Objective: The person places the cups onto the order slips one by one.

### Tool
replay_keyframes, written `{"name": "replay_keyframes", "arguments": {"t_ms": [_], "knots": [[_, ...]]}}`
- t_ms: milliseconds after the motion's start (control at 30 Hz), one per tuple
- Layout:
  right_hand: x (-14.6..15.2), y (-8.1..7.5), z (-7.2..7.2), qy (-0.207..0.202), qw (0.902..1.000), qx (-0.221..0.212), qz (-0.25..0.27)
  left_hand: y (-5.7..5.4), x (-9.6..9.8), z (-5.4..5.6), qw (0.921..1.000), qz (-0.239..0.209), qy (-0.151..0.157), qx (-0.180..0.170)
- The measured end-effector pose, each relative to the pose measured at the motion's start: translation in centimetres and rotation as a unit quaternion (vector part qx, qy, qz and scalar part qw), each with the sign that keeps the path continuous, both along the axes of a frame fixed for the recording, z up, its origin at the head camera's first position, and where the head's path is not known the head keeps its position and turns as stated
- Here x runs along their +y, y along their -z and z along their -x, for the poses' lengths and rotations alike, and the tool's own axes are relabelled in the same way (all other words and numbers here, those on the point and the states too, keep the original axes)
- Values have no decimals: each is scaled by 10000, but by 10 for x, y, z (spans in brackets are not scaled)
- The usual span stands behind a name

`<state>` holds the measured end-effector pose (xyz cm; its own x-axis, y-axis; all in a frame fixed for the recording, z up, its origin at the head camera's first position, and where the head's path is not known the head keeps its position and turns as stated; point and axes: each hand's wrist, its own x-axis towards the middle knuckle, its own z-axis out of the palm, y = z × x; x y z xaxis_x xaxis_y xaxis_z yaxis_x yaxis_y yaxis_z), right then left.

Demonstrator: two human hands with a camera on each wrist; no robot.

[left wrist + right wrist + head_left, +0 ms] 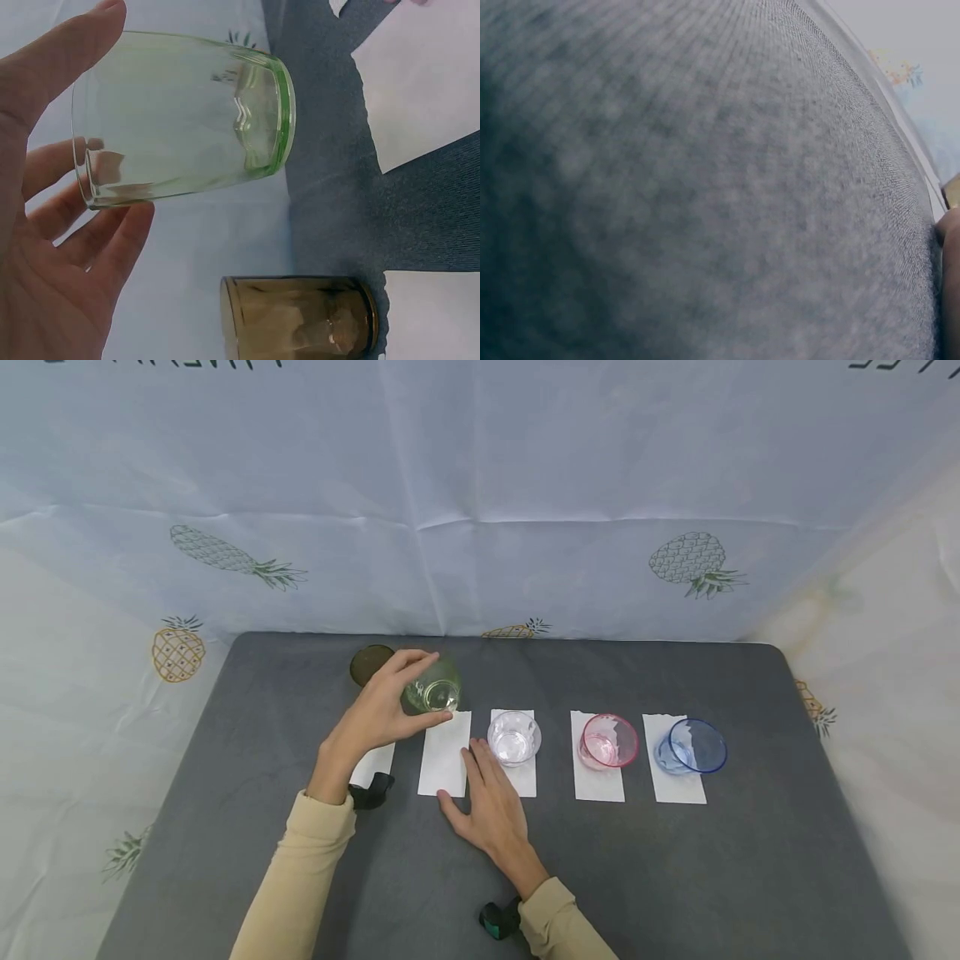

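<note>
My left hand (375, 710) holds a green drinking glass (435, 687) near the back of the table, just behind a white paper slip (444, 760). In the left wrist view the thumb and fingers grip the green glass (180, 112) around its rim, its thick base pointing away from the palm. My right hand (491, 806) lies with fingers extended, thumb by that slip's front corner and fingertips close to a clear glass (514, 739). Only part of the thumb (950, 277) shows in the right wrist view, beside the grey tabletop.
A brown glass (370, 664) stands left of the green one, behind a partly covered paper slip (375, 766). Further right, a pink glass (609, 741) and a blue glass (693, 747) stand on their own slips. A pineapple-print cloth (450, 577) hangs behind the grey table (772, 860).
</note>
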<state>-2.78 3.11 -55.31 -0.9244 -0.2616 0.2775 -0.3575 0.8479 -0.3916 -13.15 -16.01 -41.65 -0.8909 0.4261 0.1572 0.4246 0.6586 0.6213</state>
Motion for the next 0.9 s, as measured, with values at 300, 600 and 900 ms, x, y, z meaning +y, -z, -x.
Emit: {"name": "replay_keyframes", "arguments": {"t_ms": [300,600,900], "knots": [[0,0,0,-4,9999,-135,7,1,0,-18,10000,-41,-63,-12],[-1,1,0,-20,10000,-11,-25,7,1,-29,9999,-59,-48,-122],[-1,1,0,-11,10000,41,-69,17,2,-39,9996,-113,-41,-248]]}}
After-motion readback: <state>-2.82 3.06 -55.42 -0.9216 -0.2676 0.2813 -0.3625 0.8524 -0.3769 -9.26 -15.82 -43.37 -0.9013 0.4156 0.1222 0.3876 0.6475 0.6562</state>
